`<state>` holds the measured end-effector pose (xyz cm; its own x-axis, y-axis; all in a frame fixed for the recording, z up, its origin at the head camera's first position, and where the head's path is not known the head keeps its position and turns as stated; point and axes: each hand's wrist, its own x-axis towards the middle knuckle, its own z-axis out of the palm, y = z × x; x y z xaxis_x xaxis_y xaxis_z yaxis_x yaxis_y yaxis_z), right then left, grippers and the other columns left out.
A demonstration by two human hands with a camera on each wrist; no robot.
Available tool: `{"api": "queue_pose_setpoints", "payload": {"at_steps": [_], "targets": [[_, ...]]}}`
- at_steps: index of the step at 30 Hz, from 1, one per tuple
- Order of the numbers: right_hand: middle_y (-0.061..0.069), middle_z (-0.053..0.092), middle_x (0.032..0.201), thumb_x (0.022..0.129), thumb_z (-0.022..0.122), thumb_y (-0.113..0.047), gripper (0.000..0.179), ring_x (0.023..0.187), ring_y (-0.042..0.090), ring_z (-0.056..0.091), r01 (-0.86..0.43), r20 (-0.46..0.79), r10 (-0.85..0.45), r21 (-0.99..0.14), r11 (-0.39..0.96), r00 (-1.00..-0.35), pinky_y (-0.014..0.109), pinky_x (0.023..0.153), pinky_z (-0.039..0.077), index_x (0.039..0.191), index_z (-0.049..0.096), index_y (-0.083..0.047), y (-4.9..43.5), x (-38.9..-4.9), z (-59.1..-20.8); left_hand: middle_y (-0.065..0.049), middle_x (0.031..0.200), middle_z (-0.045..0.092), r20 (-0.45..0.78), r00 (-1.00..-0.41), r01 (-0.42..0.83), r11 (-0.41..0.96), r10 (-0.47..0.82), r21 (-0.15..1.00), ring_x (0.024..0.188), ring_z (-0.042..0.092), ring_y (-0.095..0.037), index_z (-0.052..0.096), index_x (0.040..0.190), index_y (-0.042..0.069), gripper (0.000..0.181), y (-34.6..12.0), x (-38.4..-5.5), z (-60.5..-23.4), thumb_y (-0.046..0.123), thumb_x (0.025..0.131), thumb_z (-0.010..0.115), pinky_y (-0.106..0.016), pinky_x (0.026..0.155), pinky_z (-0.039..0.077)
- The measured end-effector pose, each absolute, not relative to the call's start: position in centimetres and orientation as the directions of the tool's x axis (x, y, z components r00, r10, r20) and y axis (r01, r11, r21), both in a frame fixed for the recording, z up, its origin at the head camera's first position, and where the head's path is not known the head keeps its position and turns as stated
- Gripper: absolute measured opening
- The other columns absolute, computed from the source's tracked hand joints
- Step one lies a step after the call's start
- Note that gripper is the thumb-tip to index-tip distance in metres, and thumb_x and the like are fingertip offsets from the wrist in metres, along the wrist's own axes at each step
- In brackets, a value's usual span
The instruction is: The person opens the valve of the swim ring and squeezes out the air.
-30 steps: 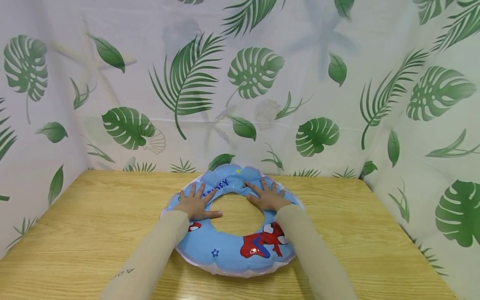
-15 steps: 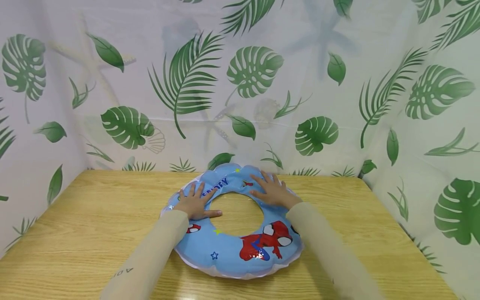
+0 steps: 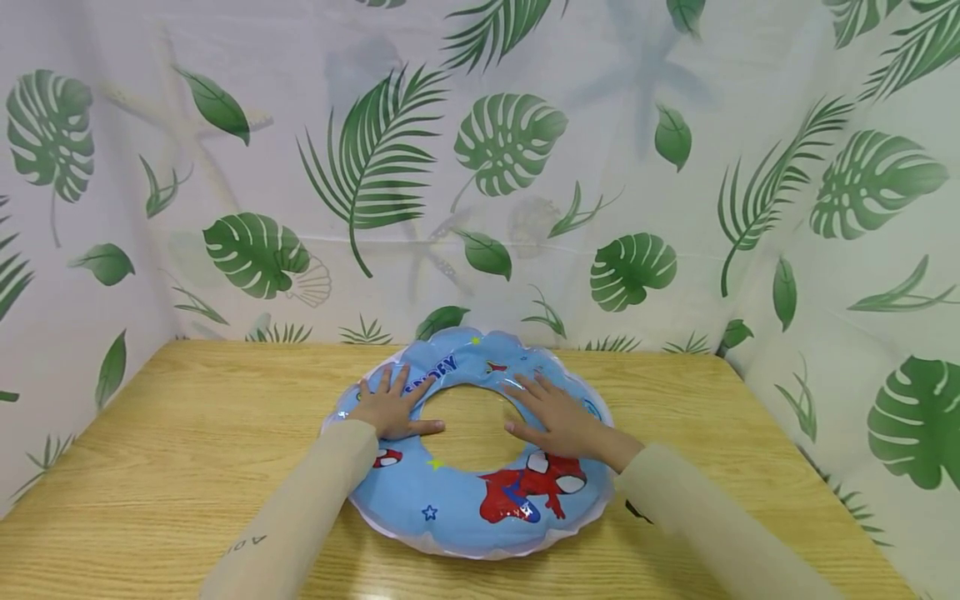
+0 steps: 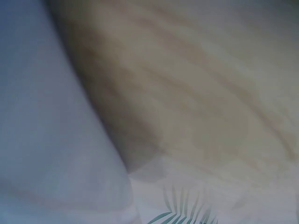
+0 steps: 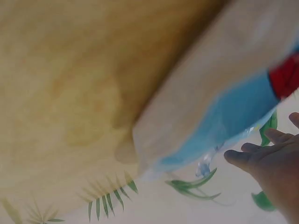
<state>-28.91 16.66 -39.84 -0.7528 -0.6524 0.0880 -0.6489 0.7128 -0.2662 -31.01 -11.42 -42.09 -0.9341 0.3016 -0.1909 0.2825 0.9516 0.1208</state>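
A blue inflatable swim ring [image 3: 465, 508] with a red cartoon figure and stars lies flat on the wooden table. On its left side rests my left hand [image 3: 386, 412], fingers spread and the thumb reaching over the central hole. My right hand [image 3: 558, 417] is over the ring's right side, fingers extended, its thumb pointing toward the hole. Whether the right palm touches the ring cannot be told. In the right wrist view, the straight fingers of the right hand [image 5: 275, 161] show beside the ring's blue and white edge [image 5: 224, 116]. The left wrist view is blurred and shows no fingers.
The wooden table [image 3: 202, 417] extends to both sides of the ring. White fabric [image 3: 420, 167] printed with green leaves hangs behind it and along both sides.
My right hand has shifted from the ring's upper right toward the near right, its forearm swinging outward. The left hand stays in place, and the ring has barely moved.
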Motion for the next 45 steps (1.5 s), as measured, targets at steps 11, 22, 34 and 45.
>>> {"api": "queue_pose_setpoints", "payload": {"at_steps": [11,22,34,45], "targets": [[0.013,0.018,0.152,0.084,0.05,-0.059,0.077,0.137,0.046,0.011,-0.614,0.015,-0.643,-0.314,0.724,-0.766,0.069,0.101,0.012,0.144,0.028,-0.016,17.1,-24.3,-41.1,-0.016,0.154,0.006,-0.198,-0.934,0.276,0.953,0.296,0.124,0.139,0.002,-0.042,0.014,0.147,0.03,0.08,-11.3,-30.9,-42.2,0.07,0.082,0.039,-0.068,0.103,0.008],[0.018,0.003,0.154,0.08,0.045,-0.07,0.097,0.138,0.047,0.001,-0.557,-0.102,-0.587,-0.225,0.8,-0.803,0.07,0.102,0.005,0.147,0.013,-0.008,17.0,-22.9,-42.2,-0.017,0.154,0.006,-0.188,-0.935,0.28,0.952,0.3,0.125,0.139,0.002,-0.043,0.014,0.147,0.028,0.08,-11.4,-30.8,-41.9,0.069,0.083,0.04,-0.069,0.103,0.007],[0.016,-0.003,0.154,0.077,0.038,-0.076,0.102,0.139,0.043,-0.007,-0.525,-0.182,-0.557,-0.196,0.828,-0.81,0.068,0.103,0.002,0.147,0.01,-0.008,16.5,-22.7,-42.8,-0.016,0.154,0.007,-0.171,-0.937,0.287,0.95,0.306,0.124,0.139,0.003,-0.043,0.015,0.147,0.03,0.082,-11.5,-31.4,-42.4,0.072,0.08,0.04,-0.07,0.102,0.008],[0.016,-0.006,0.154,0.076,0.034,-0.079,0.105,0.138,0.044,-0.009,-0.537,-0.208,-0.552,-0.127,0.834,-0.808,0.068,0.103,0.001,0.147,0.003,-0.008,16.3,-22.7,-43.2,-0.017,0.154,0.006,-0.174,-0.93,0.299,0.942,0.324,0.154,0.139,0.001,-0.044,0.011,0.147,0.029,0.082,-11.6,-31.4,-42.4,0.069,0.082,0.04,-0.07,0.102,0.006]]}}
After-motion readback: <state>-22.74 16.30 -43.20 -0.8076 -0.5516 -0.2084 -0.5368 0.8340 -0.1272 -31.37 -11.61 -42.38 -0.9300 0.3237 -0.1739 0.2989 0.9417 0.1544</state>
